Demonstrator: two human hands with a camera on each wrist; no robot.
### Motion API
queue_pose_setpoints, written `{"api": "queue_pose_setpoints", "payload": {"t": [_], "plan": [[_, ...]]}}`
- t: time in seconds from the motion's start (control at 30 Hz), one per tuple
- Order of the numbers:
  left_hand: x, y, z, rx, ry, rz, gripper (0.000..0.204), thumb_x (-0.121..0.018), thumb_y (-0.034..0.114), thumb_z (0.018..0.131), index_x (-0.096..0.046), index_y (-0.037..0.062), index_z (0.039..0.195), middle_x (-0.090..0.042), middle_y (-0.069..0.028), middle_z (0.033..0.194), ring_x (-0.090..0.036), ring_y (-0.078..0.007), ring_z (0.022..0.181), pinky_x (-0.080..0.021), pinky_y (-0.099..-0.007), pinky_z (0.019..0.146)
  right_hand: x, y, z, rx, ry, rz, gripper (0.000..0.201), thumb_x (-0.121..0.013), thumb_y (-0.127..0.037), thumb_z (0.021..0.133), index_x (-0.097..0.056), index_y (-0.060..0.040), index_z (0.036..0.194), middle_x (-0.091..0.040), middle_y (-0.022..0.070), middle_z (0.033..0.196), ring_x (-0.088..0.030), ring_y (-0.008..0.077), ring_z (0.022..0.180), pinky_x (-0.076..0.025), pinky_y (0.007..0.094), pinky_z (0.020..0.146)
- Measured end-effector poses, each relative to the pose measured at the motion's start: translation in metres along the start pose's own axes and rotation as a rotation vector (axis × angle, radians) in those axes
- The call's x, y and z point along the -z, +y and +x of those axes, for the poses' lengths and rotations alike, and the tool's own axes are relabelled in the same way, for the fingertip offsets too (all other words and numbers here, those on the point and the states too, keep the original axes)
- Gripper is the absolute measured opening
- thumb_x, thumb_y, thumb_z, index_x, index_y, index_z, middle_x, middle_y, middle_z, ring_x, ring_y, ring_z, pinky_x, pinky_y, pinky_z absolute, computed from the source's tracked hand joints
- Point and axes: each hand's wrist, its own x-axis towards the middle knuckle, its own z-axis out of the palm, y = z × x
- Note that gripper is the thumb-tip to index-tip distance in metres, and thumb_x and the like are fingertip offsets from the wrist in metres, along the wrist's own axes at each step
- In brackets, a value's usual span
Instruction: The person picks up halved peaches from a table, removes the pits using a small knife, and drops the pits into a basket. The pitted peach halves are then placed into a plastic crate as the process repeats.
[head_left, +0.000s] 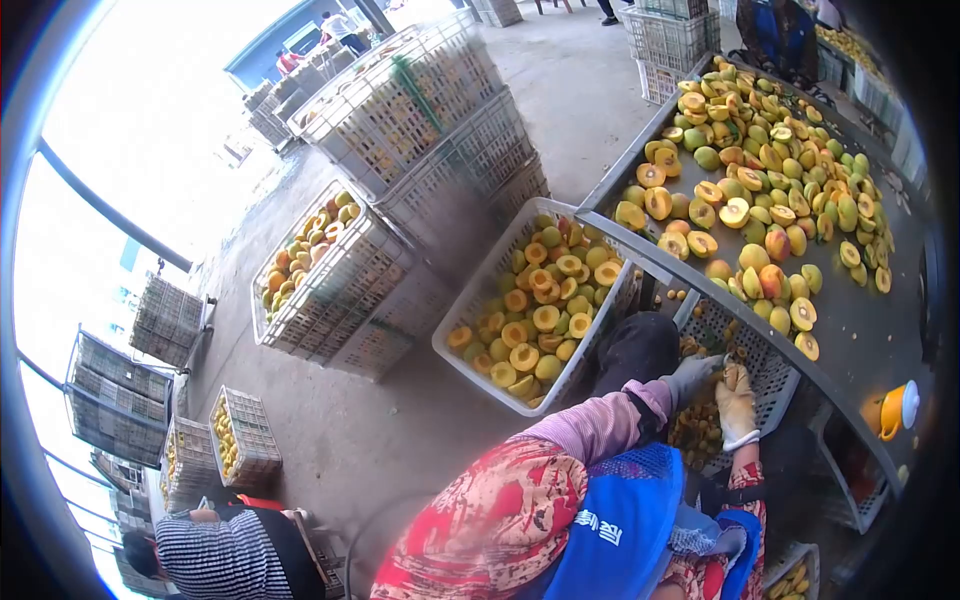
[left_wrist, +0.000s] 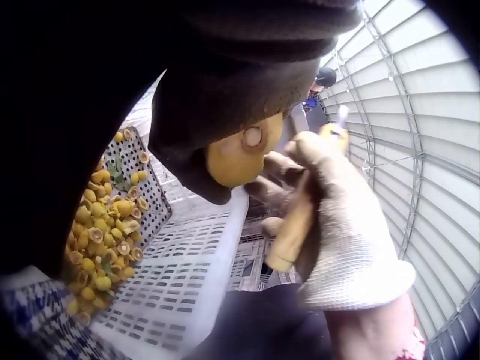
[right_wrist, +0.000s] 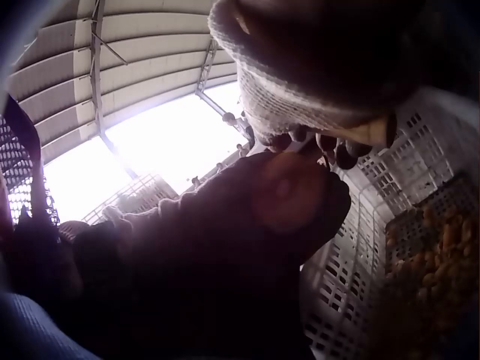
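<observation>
My left hand [head_left: 694, 380], in a grey glove, holds a halved yellow fruit [left_wrist: 238, 156] between thumb and fingers, its cut face and round pit showing in the left wrist view. Close beside it, my right hand [head_left: 738, 404] wears a pale, stained glove and has its fingers curled round a wooden handle [left_wrist: 291, 236]; the tool's other end is hidden. The right wrist view has the right hand [right_wrist: 300, 94] just above the dark left hand [right_wrist: 214, 206] and the fruit half [right_wrist: 289, 193]. Both hands are over a crate [head_left: 778, 372] with small fruit pieces.
A metal-edged table [head_left: 850, 300] bears many cut fruits and, near its edge, a yellow cup [head_left: 893, 410]. Left of the hands stands a white crate [head_left: 455, 350] of fruit halves. Stacked crates [head_left: 400, 120] rise behind it. Another person [head_left: 230, 555] is at the lower left.
</observation>
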Motion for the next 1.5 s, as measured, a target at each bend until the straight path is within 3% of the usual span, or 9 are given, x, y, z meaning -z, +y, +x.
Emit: {"api": "queue_pose_setpoints", "payload": {"t": [0.07,0.17,0.33,0.43,0.53,0.8,0.83,0.87,1.5], "plan": [[0.019,0.009,0.004,-0.014,-0.248,0.313,0.027,-0.063,0.02,0.079,-0.054,0.0097,0.103,-0.057,-0.0103,0.097,-0.057,-0.0247,0.091,-0.05,-0.0342,0.074,-0.018,0.09,0.019,0.066,0.046,0.042,0.037,-0.059,-0.019,0.086,-0.052,0.0,0.117,-0.062,0.0117,0.103,-0.059,0.0218,0.092,-0.045,0.0328,0.084],[0.037,0.048,-0.002,0.763,0.176,-1.585,0.021,-0.058,0.019,0.087,-0.054,0.0092,0.105,-0.056,-0.0041,0.1,-0.054,-0.0171,0.092,-0.048,-0.0308,0.077,-0.023,0.034,-0.001,-0.32,0.091,0.695,0.038,-0.059,-0.024,0.088,-0.054,-0.0036,0.12,-0.059,0.0093,0.111,-0.056,0.0186,0.1,-0.044,0.0311,0.089],[0.032,0.054,0.0,0.404,0.282,-1.104,0.039,-0.053,0.03,0.096,-0.051,0.0065,0.127,-0.056,-0.0043,0.115,-0.048,-0.0094,0.107,-0.039,-0.0241,0.094,-0.032,-0.022,-0.023,-0.395,0.174,0.904,0.047,-0.063,-0.04,0.084,-0.056,-0.0067,0.117,-0.059,0.0086,0.102,-0.06,0.0201,0.092,-0.049,0.0333,0.077],[0.053,0.046,0.006,0.774,0.197,-1.211,0.037,-0.05,0.028,0.097,-0.05,0.0034,0.124,-0.056,-0.0048,0.116,-0.049,-0.0104,0.106,-0.039,-0.0261,0.093,-0.036,-0.026,-0.023,-0.47,0.131,0.753,0.048,-0.064,-0.042,0.083,-0.058,-0.005,0.112,-0.061,0.0092,0.095,-0.061,0.0195,0.082,-0.05,0.0315,0.071],[0.027,0.023,0.0,-0.1,0.334,-0.068,0.038,-0.048,0.029,0.097,-0.047,0.0039,0.125,-0.053,-0.0076,0.116,-0.049,-0.014,0.106,-0.039,-0.0274,0.092,-0.037,-0.029,-0.027,-0.469,0.067,1.024,0.043,-0.062,-0.038,0.085,-0.059,-0.0032,0.111,-0.063,0.0076,0.094,-0.061,0.0182,0.081,-0.051,0.03,0.071],[0.033,0.025,0.007,0.66,0.364,-1.768,0.039,-0.053,0.043,0.091,-0.055,0.0086,0.109,-0.06,-0.0062,0.096,-0.059,-0.0192,0.086,-0.051,-0.0319,0.076,-0.026,-0.026,-0.035,-0.336,-0.173,0.621,0.036,-0.062,-0.028,0.084,-0.053,-0.0128,0.115,-0.059,0.0078,0.073,-0.059,0.019,0.065,-0.047,0.0336,0.06],[0.024,-0.01,0.0,0.147,-0.282,-2.414,0.042,-0.05,0.039,0.094,-0.051,0.008,0.122,-0.058,-0.0047,0.108,-0.057,-0.017,0.096,-0.048,-0.0321,0.087,-0.029,-0.034,-0.04,-0.138,-0.004,0.12,0.032,-0.062,-0.031,0.084,-0.054,-0.008,0.106,-0.062,0.0087,0.073,-0.062,0.0231,0.065,-0.047,0.0376,0.055],[0.037,0.023,0.011,0.577,0.379,-1.711,0.045,-0.046,0.035,0.096,-0.044,0.0069,0.132,-0.053,-0.0054,0.12,-0.053,-0.0166,0.106,-0.044,-0.0319,0.093,-0.023,-0.048,-0.047,-0.178,-0.019,-0.037,0.036,-0.059,-0.036,0.085,-0.053,-0.0071,0.107,-0.062,0.0175,0.082,-0.061,0.0329,0.077,-0.047,0.0434,0.065],[0.046,0.071,0.014,0.483,0.534,-1.194,0.045,-0.041,0.037,0.098,-0.056,-0.0041,0.108,-0.061,-0.0132,0.098,-0.06,-0.0213,0.09,-0.05,-0.0317,0.08,-0.019,-0.072,-0.032,-0.38,-0.016,-0.313,0.047,-0.048,-0.045,0.089,-0.052,-0.0016,0.106,-0.063,0.0265,0.097,-0.06,0.041,0.095,-0.046,0.0475,0.085]]}}
